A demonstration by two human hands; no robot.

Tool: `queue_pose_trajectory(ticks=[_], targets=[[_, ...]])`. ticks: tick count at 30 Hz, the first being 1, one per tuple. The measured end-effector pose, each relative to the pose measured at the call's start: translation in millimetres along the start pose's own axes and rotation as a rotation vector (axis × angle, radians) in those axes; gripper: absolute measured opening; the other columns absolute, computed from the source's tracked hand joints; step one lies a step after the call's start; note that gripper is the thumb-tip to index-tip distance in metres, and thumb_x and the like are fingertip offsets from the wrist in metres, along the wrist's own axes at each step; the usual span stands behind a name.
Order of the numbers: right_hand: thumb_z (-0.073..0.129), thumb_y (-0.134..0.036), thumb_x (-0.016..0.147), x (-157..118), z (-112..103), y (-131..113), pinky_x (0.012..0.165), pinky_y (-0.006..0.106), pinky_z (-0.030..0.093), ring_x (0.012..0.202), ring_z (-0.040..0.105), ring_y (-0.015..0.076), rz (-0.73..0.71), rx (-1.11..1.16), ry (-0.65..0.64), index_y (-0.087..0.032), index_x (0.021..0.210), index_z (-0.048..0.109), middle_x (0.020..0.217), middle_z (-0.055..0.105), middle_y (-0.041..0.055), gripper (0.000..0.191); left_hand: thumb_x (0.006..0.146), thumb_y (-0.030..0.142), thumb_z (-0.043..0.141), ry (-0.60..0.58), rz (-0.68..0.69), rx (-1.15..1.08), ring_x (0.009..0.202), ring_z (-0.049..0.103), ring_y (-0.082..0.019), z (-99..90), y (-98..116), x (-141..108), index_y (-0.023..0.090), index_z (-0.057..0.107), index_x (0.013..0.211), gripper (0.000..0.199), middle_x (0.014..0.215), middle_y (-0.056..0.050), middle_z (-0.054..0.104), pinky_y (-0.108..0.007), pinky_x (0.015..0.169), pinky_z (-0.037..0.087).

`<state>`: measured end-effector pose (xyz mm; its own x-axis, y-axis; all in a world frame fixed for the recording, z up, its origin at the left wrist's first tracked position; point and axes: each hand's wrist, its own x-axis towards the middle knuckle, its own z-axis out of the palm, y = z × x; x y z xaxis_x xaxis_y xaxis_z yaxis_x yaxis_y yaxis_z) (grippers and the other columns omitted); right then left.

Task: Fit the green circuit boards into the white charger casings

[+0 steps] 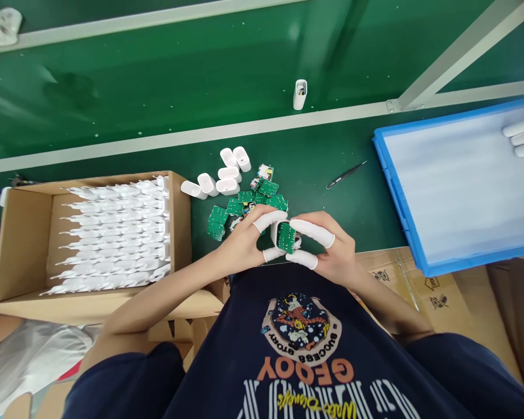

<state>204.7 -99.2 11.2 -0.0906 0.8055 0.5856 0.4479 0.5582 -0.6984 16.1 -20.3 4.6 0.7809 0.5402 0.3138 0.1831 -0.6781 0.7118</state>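
Observation:
My left hand (251, 234), with white finger covers on thumb and forefinger, is closed around a white casing (274, 233). A green circuit board (286, 237) is partly inside the casing's open end. On its other side my right hand (327, 244), also in white finger covers, pinches the board. Just beyond my left hand lies a pile of green circuit boards (268, 188). Several white casings (228, 186) stand and lie to the left of that pile.
A cardboard box (180, 218) with rows of white parts is on the left. Black tweezers (346, 174) lie right of the boards. A blue-rimmed tray (397, 201) holds white pieces at the right. One white casing (300, 96) stands beyond the pale rail.

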Motion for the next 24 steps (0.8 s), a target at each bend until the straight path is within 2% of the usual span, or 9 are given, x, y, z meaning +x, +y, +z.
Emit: queue_pose_trajectory(ticks=[8, 15, 21, 24], targets=[[0.072, -0.026, 0.080, -0.3, 1.8, 3.3, 0.078, 0.039, 0.054, 0.093, 0.062, 0.0234, -0.051, -0.041, -0.016, -0.020, 0.134, 0.049, 0.106, 0.063, 0.0121, 0.059, 0.079, 0.025, 0.068, -0.015, 0.010, 0.003, 0.107, 0.056, -0.024, 1.7, -2.2, -0.4, 0.021, 0.043, 0.130, 0.057, 0.116, -0.012, 0.054, -0.039, 0.089, 0.051], [0.070, -0.034, 0.082, -3.2, 9.4, 7.2, 0.077, 0.041, 0.054, 0.092, 0.062, 0.0242, -0.064, -0.097, 0.014, -0.026, 0.138, 0.044, 0.107, 0.066, 0.0095, 0.062, 0.080, 0.025, 0.067, 0.005, 0.009, 0.012, 0.105, 0.057, -0.024, 1.0, -0.5, 0.0, 0.024, 0.041, 0.132, 0.058, 0.115, -0.011, 0.054, -0.040, 0.087, 0.052], [0.067, -0.033, 0.085, 0.5, 10.5, 7.3, 0.078, 0.042, 0.054, 0.095, 0.062, 0.0253, -0.078, -0.139, -0.006, -0.024, 0.135, 0.046, 0.106, 0.065, 0.0109, 0.055, 0.079, 0.029, 0.070, 0.009, 0.003, 0.002, 0.106, 0.056, -0.024, 0.7, -0.5, -1.3, 0.022, 0.042, 0.133, 0.061, 0.116, -0.012, 0.054, -0.039, 0.087, 0.052], [0.067, -0.032, 0.084, 0.1, 10.5, 7.2, 0.080, 0.043, 0.054, 0.100, 0.060, 0.0255, -0.062, -0.129, -0.037, -0.024, 0.136, 0.043, 0.111, 0.062, 0.0118, 0.058, 0.077, 0.031, 0.072, 0.013, 0.009, -0.018, 0.106, 0.056, -0.024, 1.2, -0.6, -1.4, 0.021, 0.043, 0.131, 0.062, 0.116, -0.012, 0.054, -0.039, 0.087, 0.052]])
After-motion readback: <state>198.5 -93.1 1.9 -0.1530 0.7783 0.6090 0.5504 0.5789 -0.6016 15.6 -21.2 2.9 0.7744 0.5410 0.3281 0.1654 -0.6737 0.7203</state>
